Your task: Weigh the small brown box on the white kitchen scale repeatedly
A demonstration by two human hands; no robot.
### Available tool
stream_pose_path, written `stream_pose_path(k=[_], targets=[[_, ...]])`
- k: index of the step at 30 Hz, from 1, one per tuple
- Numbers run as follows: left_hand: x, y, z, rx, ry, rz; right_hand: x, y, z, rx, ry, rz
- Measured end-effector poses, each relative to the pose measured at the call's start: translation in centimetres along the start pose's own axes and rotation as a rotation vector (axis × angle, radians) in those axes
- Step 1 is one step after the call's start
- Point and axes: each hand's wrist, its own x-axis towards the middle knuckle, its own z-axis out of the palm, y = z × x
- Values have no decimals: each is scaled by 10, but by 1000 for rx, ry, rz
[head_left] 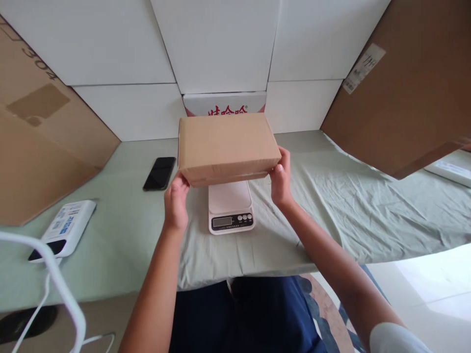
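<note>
A plain brown cardboard box (226, 144) is held level just above a white kitchen scale (230, 206), covering the scale's far part. My left hand (176, 201) grips the box's near left corner and my right hand (281, 179) grips its near right corner. The scale's display and buttons face me on its front edge. Whether the box rests on the scale platform or hovers over it is hidden.
A black phone (159, 173) lies left of the box on the pale green cloth (360, 206). A white power bank (66, 226) with a cable sits at the near left. Large cardboard sheets (401, 93) lean at both sides; a white carton with red print (224, 104) stands behind.
</note>
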Motion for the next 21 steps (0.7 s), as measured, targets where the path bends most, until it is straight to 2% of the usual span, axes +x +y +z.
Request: stream_pose_path(k=[2,4,6,9,17,21], targets=[[28,-11,8,-54,-43,-8,20,18,5,4,10,18],[48,-30,14,-84,-23,-60,32,40,11,-1,13,41],[59,-51,15,-88,10,-110,35,60,17,-5,32,71],[61,-74,11,-85,27,-151,31,79,23,14,36,113],[66,-96,5,-74,80,-226,28,91,25,65,-56,234],[74,-98,-14,-34,107,-192,26,98,18,106,-78,284]])
